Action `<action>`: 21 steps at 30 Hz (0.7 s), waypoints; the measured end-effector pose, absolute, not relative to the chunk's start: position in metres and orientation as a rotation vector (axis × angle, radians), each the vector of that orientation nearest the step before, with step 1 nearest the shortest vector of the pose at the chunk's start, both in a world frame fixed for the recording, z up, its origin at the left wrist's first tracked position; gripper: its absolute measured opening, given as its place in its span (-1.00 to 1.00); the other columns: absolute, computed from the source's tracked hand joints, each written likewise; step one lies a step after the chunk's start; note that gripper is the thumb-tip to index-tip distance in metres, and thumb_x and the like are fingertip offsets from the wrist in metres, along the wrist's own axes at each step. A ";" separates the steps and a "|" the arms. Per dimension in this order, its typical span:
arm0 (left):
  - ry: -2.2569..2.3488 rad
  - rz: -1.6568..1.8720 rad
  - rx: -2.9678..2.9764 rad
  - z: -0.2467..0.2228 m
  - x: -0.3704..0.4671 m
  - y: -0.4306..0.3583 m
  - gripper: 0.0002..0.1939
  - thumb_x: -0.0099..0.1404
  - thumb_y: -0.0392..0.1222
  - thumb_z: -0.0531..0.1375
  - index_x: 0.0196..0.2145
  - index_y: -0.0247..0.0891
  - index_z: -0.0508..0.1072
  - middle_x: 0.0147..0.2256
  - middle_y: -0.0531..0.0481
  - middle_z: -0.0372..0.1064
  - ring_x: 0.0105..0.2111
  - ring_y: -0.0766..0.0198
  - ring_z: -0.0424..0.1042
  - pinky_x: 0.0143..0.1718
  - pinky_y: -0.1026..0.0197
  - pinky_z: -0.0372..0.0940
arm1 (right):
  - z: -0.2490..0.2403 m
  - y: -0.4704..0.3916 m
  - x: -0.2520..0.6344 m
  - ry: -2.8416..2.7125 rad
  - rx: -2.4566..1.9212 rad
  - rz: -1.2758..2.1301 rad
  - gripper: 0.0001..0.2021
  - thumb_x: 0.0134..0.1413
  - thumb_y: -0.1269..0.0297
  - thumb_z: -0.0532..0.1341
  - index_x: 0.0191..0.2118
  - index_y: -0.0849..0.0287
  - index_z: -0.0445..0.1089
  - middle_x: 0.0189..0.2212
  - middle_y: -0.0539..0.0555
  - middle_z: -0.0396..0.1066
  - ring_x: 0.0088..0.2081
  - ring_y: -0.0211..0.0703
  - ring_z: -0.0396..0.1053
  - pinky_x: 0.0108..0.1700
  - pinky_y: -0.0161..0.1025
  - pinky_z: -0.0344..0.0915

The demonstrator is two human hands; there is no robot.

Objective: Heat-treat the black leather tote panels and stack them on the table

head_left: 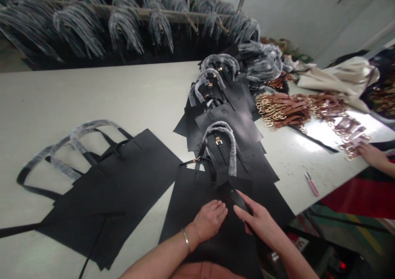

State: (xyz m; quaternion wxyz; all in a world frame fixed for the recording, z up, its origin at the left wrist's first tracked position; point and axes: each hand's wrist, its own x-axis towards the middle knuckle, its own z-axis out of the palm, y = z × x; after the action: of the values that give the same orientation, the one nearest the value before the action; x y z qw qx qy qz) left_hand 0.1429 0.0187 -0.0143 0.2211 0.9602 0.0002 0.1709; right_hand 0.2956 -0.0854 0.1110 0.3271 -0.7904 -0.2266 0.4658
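Note:
Before me lies a black bag panel (200,188) with a plastic-wrapped handle (233,147) and a gold-coloured clasp (219,140). My left hand (211,219) rests on this panel with nothing in it, its fingers lying flat and close together; a bangle circles the wrist. Wrapped round a black hand tool (238,197) is my right hand (254,215). The tool's broad dark end touches or hovers just over the panel below the handle; I cannot tell which, nor its exact kind. More black panels (117,188) with wrapped handles are stacked on the left.
Overlapping bag panels (228,118) run up the table (123,85). On the right are brown straps with gold-coloured hooks (284,110), small pink-handled snips (311,184) and another person's hand (372,155). Many wrapped handles (77,28) hang on a rack behind.

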 end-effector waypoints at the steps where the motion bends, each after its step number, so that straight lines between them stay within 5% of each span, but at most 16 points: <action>1: 0.002 0.466 2.652 -0.014 0.143 0.019 -0.72 0.41 -0.33 0.03 0.00 -0.35 0.43 -0.05 -0.14 0.46 -0.02 0.13 0.43 0.15 0.07 0.30 | 0.111 -0.084 0.295 -0.617 -2.068 1.268 -0.36 0.16 -0.02 0.19 0.29 0.17 0.20 -0.65 -0.12 0.33 -0.69 -0.25 0.30 -0.62 -0.34 0.23; 5: -0.002 0.437 2.627 -0.012 0.145 0.019 -0.75 0.40 -0.34 0.03 -0.05 -0.35 0.44 -0.16 -0.14 0.47 -0.07 0.17 0.43 0.13 0.11 0.31 | 0.104 -0.060 0.291 -0.670 -2.072 1.346 -0.39 0.17 0.00 0.17 0.27 0.18 0.23 -0.62 -0.10 0.37 -0.71 -0.29 0.29 -0.66 -0.38 0.21; 12: -0.006 0.439 2.615 -0.015 0.145 0.019 -0.75 0.37 -0.33 0.08 -0.02 -0.35 0.41 -0.06 -0.12 0.46 -0.01 0.17 0.41 0.19 0.10 0.24 | 0.105 -0.031 0.297 -0.741 -2.111 1.406 -0.38 0.18 0.04 0.16 0.30 0.19 0.18 -0.64 -0.07 0.40 -0.70 -0.26 0.33 -0.64 -0.38 0.26; 21: -0.101 0.145 2.626 -0.015 0.142 0.014 -0.73 0.36 -0.27 0.08 -0.03 -0.38 0.40 -0.13 -0.20 0.48 -0.06 0.08 0.44 0.06 0.09 0.33 | 0.118 -0.030 0.291 -0.971 -2.140 1.521 -0.37 0.13 0.10 0.20 0.29 0.21 0.22 -0.16 0.17 0.57 -0.66 -0.26 0.38 -0.60 -0.30 0.32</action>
State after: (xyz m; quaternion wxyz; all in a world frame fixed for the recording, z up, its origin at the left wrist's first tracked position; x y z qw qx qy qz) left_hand 0.1422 0.0136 -0.0150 0.2520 0.9655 -0.0370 0.0534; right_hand 0.2905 -0.0295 0.1176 0.1704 -0.7533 -0.3418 0.5354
